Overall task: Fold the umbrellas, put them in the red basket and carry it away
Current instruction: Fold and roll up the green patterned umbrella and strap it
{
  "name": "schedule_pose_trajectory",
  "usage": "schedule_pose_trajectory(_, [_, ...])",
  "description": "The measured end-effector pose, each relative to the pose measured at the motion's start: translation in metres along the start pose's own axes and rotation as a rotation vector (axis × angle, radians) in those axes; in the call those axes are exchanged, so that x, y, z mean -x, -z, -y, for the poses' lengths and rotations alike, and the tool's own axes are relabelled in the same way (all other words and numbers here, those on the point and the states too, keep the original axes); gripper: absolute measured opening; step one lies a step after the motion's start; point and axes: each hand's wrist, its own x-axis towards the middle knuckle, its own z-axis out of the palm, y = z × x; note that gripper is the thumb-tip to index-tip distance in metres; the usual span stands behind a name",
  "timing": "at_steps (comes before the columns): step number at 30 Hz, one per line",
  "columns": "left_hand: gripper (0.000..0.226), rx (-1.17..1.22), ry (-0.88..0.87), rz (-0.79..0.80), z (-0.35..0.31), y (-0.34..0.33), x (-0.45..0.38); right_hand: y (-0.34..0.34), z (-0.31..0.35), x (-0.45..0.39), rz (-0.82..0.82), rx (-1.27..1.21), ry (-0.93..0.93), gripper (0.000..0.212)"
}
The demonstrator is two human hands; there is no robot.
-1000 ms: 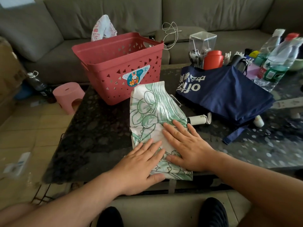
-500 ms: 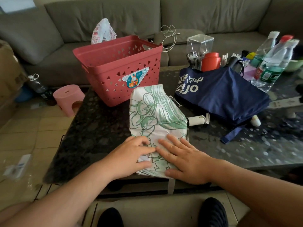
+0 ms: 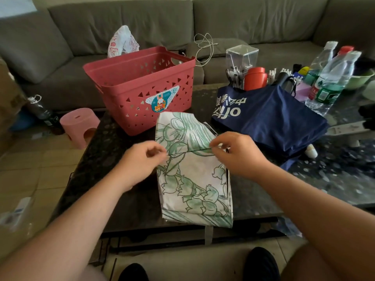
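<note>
A white umbrella with a green flower print lies flattened on the dark table, its length running away from me. My left hand pinches a fold of its cloth at the left edge, about halfway along. My right hand pinches the same fold at the right edge. The umbrella's white handle is hidden behind my right hand. A navy blue umbrella with white lettering lies folded flat to the right. The red basket stands just beyond the white umbrella and looks empty.
The dark speckled table carries plastic bottles, a red cup and a clear box at the back right. A grey sofa lies behind. On the floor to the left stands a pink stool.
Both hands lifted from pressing flat on the umbrella's near end and moved forward to its middle. They now pinch a fold of the cloth at its two edges.
</note>
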Motion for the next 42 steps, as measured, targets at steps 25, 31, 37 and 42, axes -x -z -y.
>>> schedule_pose_trajectory(25, [0.016, 0.626, 0.13, -0.139, -0.024, -0.007, -0.041, -0.018, -0.013, -0.057, -0.027, -0.594, -0.37, 0.041])
schedule_pose_trajectory(31, [0.013, 0.598, 0.038, -0.097, -0.026, -0.002, -0.028, -0.01, -0.004, -0.051, -0.015, -0.765, -0.283, 0.018])
schedule_pose_trajectory(37, [0.015, 0.481, -0.018, -0.167, -0.03, -0.002, -0.015, -0.001, 0.003, -0.047, -0.038, -0.848, -0.224, 0.011])
schedule_pose_trajectory(42, [0.004, 0.306, -0.097, -0.246, -0.027, 0.003, -0.011, 0.01, 0.01, -0.044, -0.033, -0.89, -0.226, 0.011])
